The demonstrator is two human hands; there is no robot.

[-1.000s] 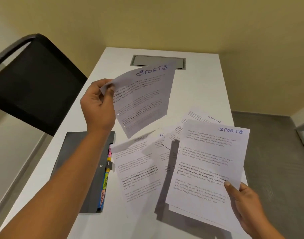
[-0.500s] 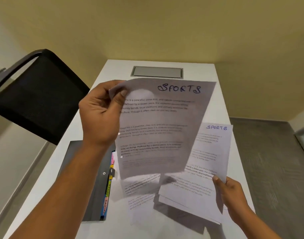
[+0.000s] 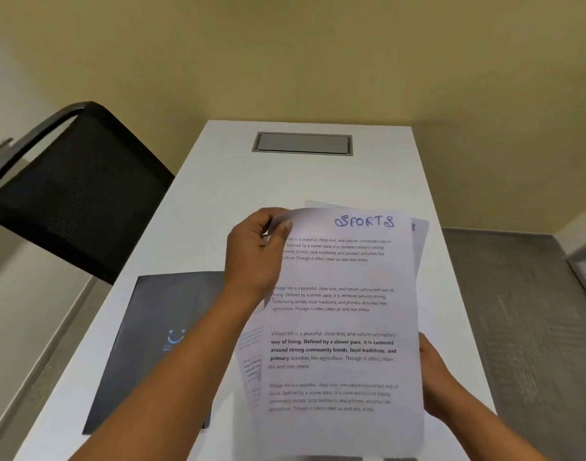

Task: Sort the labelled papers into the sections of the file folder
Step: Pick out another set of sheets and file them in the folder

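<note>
A single wide-angle view looks from the person's head, forward and down along the table (image 3: pixel 218 201) toward the wall (image 3: pixel 285 61) at 12 o'clock. The left hand (image 3: pixel 255 257), right hand (image 3: pixel 434 377) and papers (image 3: pixel 345 294) sit close beneath it. The chair (image 3: pixel 78 188) lies at 10 o'clock, the folder (image 3: pixel 158 327) at 8 o'clock.

A white sheet (image 3: pixel 345 327) headed SPORTS in blue ink is lying atop a fanned paper stack (image 3: pixel 251 371), top-left corner curling up. At its 9 o'clock, a dark grey file folder (image 3: pixel 158 327) is lying closed and flat.
</note>
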